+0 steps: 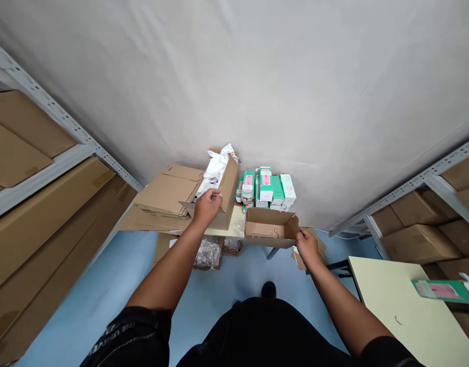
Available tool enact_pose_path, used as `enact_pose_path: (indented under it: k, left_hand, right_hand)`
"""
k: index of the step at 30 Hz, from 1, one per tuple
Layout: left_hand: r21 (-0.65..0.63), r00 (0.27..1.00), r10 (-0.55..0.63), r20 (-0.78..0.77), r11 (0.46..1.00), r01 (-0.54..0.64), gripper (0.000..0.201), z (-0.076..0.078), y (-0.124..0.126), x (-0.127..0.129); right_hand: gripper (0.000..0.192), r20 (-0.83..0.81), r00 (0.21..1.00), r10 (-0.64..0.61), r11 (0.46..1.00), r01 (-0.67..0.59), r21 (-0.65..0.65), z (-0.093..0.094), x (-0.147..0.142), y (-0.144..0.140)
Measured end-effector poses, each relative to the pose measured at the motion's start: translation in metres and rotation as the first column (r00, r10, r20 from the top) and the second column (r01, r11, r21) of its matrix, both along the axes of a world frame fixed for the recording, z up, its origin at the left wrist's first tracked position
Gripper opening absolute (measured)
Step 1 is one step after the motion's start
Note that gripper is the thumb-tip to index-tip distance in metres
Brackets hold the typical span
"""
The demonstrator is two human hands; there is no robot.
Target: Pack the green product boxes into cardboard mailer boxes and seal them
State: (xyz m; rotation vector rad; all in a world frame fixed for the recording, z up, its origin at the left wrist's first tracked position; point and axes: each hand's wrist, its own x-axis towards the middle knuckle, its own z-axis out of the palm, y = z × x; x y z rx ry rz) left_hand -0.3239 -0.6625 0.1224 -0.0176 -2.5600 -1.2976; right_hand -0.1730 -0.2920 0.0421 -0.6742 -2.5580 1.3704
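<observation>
Grey wall [257,92] backs green boxes [265,184] behind an open carton [268,241].

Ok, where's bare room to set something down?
Bare: the pale yellow right table, left of the green-and-pink box, around a thin dark curve. Crowded: the far yellow table, with flattened brown cardboard, a brown carton of white material and green-and-white boxes.

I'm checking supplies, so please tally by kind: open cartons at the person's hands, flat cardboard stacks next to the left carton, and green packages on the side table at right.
Open cartons: 2
Flat cardboard stack: 1
Green package on the side table: 1
Total: 4
</observation>
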Motion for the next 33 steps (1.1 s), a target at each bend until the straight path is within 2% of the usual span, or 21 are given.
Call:
enact_pose_path:
  k: [2,3,6,8,10,13,16,19,22,24,26,28,31,33]
  left_hand:
    - [-0.205,0.997,0.058,-0.059,0.976,-0.069,0.032,0.008,-0.017,-0.029]
    - [-0.313,0.995,0.082,-0.064,0.945,-0.098,0.037,0.01,-0.025,-0.042]
    - [-0.583,0.994,0.06,0.095,0.812,0.007,0.062,0.008,-0.04,-0.074]
    - [-0.662,0.977,0.074,0.201,0.745,0.08,0.061,0.003,-0.043,-0.087]
    - [-0.701,0.973,0.092,0.213,0.708,0.087,0.047,-0.001,-0.043,-0.092]
    - [-0.707,0.986,0.087,0.142,0.706,0.039,0.036,-0.004,-0.04,-0.091]
    - [-0.643,0.994,0.086,0.072,0.765,-0.019,0.036,0.002,-0.043,-0.084]
    - [-0.52,0.991,0.136,-0.021,0.845,-0.127,0.034,0.012,-0.052,-0.077]
    - [-0.298,0.968,0.228,-0.11,0.921,-0.25,0.035,0.026,-0.062,-0.071]
    - [-0.11,0.961,0.256,-0.11,0.957,-0.267,0.038,0.034,-0.064,-0.067]
    - [0.065,0.971,0.22,-0.09,0.975,-0.214,0.041,0.043,-0.061,-0.06]
    - [0.188,0.988,0.135,-0.08,0.975,-0.118,0.044,0.052,-0.051,-0.051]
    - [0.271,0.998,-0.027,-0.052,0.962,0.04,0.05,0.066,-0.027,-0.031]
    - [0.273,0.987,-0.161,-0.026,0.948,0.162,0.049,0.072,-0.008,-0.016]
  right_hand:
    - [0.055,-0.005,0.999,0.047,0.999,-0.047,-0.021,-0.002,-0.015,0.0]
    - [0.055,0.0,0.998,0.07,0.997,-0.07,-0.03,-0.002,-0.022,0.001]
    - [0.053,0.027,0.993,0.114,0.993,-0.113,-0.037,0.0,-0.041,0.003]
    - [0.052,0.035,0.99,0.137,0.99,-0.135,-0.04,0.001,-0.051,0.005]
    - [0.051,0.037,0.986,0.164,0.985,-0.162,-0.052,0.003,-0.059,0.006]
    - [0.051,0.048,0.981,0.19,0.98,-0.187,-0.062,0.004,-0.067,0.006]
    - [0.052,0.051,0.978,0.203,0.978,-0.2,-0.064,0.002,-0.072,0.001]
    - [0.053,0.058,0.975,0.214,0.976,-0.211,-0.061,-0.002,-0.072,-0.005]
    - [0.053,0.067,0.973,0.22,0.975,-0.217,-0.052,-0.004,-0.069,-0.012]
    - [0.052,0.066,0.974,0.217,0.976,-0.215,-0.04,-0.004,-0.067,-0.017]
    - [0.052,0.061,0.976,0.21,0.978,-0.209,-0.027,-0.002,-0.065,-0.022]
    - [0.052,0.048,0.978,0.204,0.979,-0.203,-0.023,0.0,-0.063,-0.028]
    - [0.052,0.036,0.979,0.201,0.98,-0.2,-0.018,0.005,-0.06,-0.036]
    - [0.052,0.033,0.98,0.196,0.981,-0.196,-0.011,0.009,-0.058,-0.041]
